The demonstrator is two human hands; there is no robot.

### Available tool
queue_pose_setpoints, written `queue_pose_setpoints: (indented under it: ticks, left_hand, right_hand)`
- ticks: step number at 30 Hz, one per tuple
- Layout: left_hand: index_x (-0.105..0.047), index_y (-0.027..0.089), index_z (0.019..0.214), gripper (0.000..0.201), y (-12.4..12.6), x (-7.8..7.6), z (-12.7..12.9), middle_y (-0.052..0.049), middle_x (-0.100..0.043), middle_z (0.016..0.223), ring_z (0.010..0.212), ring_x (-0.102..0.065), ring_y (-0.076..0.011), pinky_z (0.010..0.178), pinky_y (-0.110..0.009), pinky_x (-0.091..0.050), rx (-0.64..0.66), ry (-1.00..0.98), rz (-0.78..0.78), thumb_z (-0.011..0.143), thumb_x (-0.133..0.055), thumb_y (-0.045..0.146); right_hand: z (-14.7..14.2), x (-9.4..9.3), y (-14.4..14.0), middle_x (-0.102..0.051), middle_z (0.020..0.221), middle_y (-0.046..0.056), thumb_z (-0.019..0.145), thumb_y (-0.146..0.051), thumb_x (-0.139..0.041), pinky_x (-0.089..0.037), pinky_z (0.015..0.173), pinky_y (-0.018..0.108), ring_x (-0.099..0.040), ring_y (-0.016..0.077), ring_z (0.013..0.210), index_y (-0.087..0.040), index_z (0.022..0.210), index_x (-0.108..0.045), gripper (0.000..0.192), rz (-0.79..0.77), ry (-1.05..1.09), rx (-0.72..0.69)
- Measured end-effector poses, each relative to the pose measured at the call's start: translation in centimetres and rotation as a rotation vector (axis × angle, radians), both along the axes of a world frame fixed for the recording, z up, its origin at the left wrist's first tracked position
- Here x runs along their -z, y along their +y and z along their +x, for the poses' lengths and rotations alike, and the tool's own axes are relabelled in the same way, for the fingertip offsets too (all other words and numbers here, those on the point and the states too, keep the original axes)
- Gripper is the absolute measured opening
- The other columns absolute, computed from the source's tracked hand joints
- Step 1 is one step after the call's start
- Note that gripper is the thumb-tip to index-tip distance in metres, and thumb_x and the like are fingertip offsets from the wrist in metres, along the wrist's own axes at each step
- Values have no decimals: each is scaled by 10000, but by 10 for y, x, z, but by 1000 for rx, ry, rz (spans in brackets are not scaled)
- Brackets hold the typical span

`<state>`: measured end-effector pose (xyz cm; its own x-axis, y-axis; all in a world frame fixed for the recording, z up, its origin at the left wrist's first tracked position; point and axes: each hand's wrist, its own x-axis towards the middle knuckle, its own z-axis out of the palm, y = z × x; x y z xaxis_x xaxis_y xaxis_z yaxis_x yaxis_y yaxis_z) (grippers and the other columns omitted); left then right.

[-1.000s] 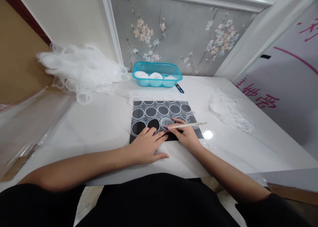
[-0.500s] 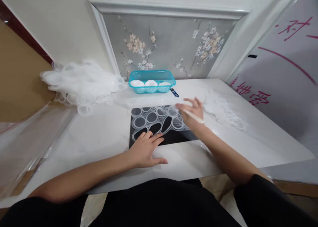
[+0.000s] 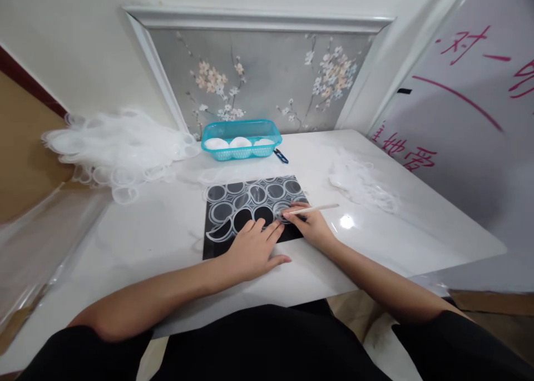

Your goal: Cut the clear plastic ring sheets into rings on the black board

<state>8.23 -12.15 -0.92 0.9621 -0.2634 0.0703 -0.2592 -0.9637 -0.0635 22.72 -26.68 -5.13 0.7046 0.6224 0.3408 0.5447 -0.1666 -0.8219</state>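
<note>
Pinning the clear plastic sheet of moulded circles point(image 3: 250, 200) flat on the black mat point(image 3: 217, 246), the spread left hand point(image 3: 254, 247) steadies it while a thin white stick point(image 3: 312, 208) is pinched in the right hand point(image 3: 311, 228), tip at a near-row circle, judged mid-separation; careful tracing is needed next.

Both forearms are bare from elbow to wrist, the left hand point(image 3: 250, 250) and right hand point(image 3: 312, 229) wear no gloves, rings or watch, and black short sleeves and a black garment cover the upper arms and lap
</note>
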Motion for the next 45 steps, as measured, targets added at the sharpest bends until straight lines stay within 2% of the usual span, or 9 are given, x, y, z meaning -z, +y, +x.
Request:
queue_pose_setpoints:
  ticks: [5,11,21,29,33,37,39,43,45]
  left_hand:
    - [-431,132,1391,684,1,7,4,-69,-434,1434,1068,-446,-264,872,-366,-296,-3,15,-2,940,-289,626]
    - [-451,127,1376,706,2,7,4,-86,-496,1373,1082,-440,-280,901,-384,-300,-7,34,-18,926,-294,648]
    - [-462,165,1366,658,4,6,10,-56,-494,1370,1030,-444,-256,870,-379,-321,-2,30,-30,931,-302,632]
    - [-474,156,1353,651,3,7,13,-57,-474,1391,1039,-433,-267,856,-391,-328,18,20,-30,934,-300,624]
    - [-478,157,1349,671,4,7,14,-66,-496,1368,1026,-438,-266,855,-393,-342,11,65,-91,918,-320,646]
    - [-474,165,1352,752,4,6,15,-64,-476,1389,1023,-445,-269,873,-397,-354,6,108,-185,848,-391,718]
    - [-479,169,1351,784,4,6,15,-62,-433,1430,1061,-438,-282,902,-405,-346,3,115,-198,819,-417,740]
    - [-478,197,1361,794,5,3,13,-38,-399,1462,1098,-427,-290,922,-407,-337,-21,163,-199,807,-409,760]
    - [-479,207,1360,781,4,-1,12,-29,-419,1449,1093,-430,-282,924,-401,-334,-23,171,-197,818,-386,760]
  right_hand:
    - [7,-4,-6,-710,996,65,873,-396,-557,-454,973,441,-564,258,1120,-227,923,-736,251,110,-132,326]
    - [3,3,-4,-727,915,47,845,-403,-580,-470,954,438,-596,272,1094,-240,858,-750,236,-43,-24,28]
    - [2,-1,-5,-730,909,35,821,-437,-582,-439,987,468,-557,296,1166,-242,825,-756,261,-56,93,-1]
    - [5,1,-6,-732,913,33,845,-444,-553,-434,1000,461,-576,286,1139,-239,820,-752,287,-56,36,-31]
    - [-3,6,-7,-730,941,32,889,-376,-529,-432,991,460,-550,276,1169,-241,871,-745,256,-128,-162,-24]
    - [7,-3,-7,-724,988,11,903,-200,-493,-280,1088,490,-510,248,1215,-263,970,-712,238,-260,-591,-123]
    - [24,-17,-10,-725,980,6,897,-180,-489,-295,1067,474,-551,237,1158,-260,966,-701,237,-245,-683,-4]
    - [53,-39,-30,-724,955,39,933,-299,-477,-359,1009,444,-603,230,1059,-226,896,-702,240,3,-601,533]
    - [54,-36,-41,-723,942,58,918,-358,-497,-400,979,444,-601,244,1065,-216,877,-709,258,39,-489,524]
